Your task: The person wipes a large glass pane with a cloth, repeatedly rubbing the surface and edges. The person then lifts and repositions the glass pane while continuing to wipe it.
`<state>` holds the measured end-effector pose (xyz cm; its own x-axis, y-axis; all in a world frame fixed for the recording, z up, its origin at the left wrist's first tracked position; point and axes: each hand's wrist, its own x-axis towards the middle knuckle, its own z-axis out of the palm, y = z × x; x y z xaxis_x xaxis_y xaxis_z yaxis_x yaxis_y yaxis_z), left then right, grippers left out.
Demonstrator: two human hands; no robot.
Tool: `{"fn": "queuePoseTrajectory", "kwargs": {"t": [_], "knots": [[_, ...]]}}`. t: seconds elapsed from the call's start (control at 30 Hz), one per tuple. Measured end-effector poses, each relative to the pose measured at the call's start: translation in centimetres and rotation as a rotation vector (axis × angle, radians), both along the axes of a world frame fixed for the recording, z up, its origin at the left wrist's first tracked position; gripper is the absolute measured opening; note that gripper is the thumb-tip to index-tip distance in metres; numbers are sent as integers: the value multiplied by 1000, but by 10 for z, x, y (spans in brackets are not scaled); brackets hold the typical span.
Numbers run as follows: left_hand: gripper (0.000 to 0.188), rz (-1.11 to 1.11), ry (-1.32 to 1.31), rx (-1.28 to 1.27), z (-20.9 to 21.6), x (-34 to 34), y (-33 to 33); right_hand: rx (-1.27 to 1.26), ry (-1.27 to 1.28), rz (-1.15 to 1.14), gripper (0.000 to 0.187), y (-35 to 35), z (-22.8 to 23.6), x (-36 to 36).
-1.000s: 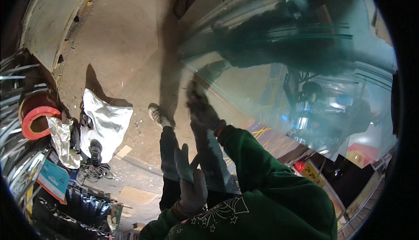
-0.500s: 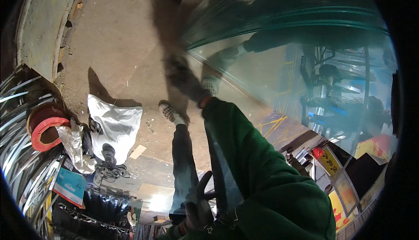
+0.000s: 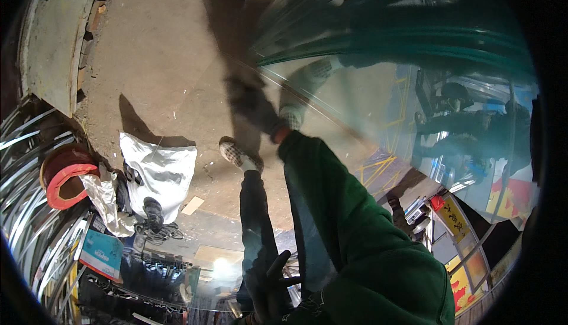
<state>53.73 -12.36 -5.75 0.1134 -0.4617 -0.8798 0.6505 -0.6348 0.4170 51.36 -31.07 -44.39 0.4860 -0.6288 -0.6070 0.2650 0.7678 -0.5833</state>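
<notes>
My right hand (image 3: 253,109), in a dark glove below a green sleeve (image 3: 343,201), reaches out over the floor beside the edge of a large greenish glass sheet (image 3: 355,106). Its fingers sink into dark shadow, so their grip and any contact with the glass cannot be made out. Close to my body, my left hand (image 3: 273,280), also gloved, hangs in front of my legs with its fingers apart and nothing visible in it. Through or in the glass show reflections of shoes and of a figure.
More glass edges (image 3: 402,38) lie stacked at the far right. To the left are a white sack (image 3: 158,171), a red-rimmed spool (image 3: 68,183), metal strips (image 3: 23,171) and a blue box (image 3: 102,254). A pale board (image 3: 56,41) stands far left. My patterned shoe (image 3: 234,152) is on the floor.
The view has shifted slightly, and the reflections in the glass have moved. My left hand is a little lower and darker. My right arm keeps nearly the same reach.
</notes>
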Motion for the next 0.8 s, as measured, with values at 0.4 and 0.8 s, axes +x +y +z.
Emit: {"fn": "queuePoseTrajectory", "kwargs": {"t": [0.4, 0.8], "knots": [[67, -46, -21, 32, -10, 6, -3, -522, 303, 378, 38, 46, 26, -20], [64, -148, -121, 42, -1, -2, 6, -443, 55, 304, 67, 149, 143, -60]]}}
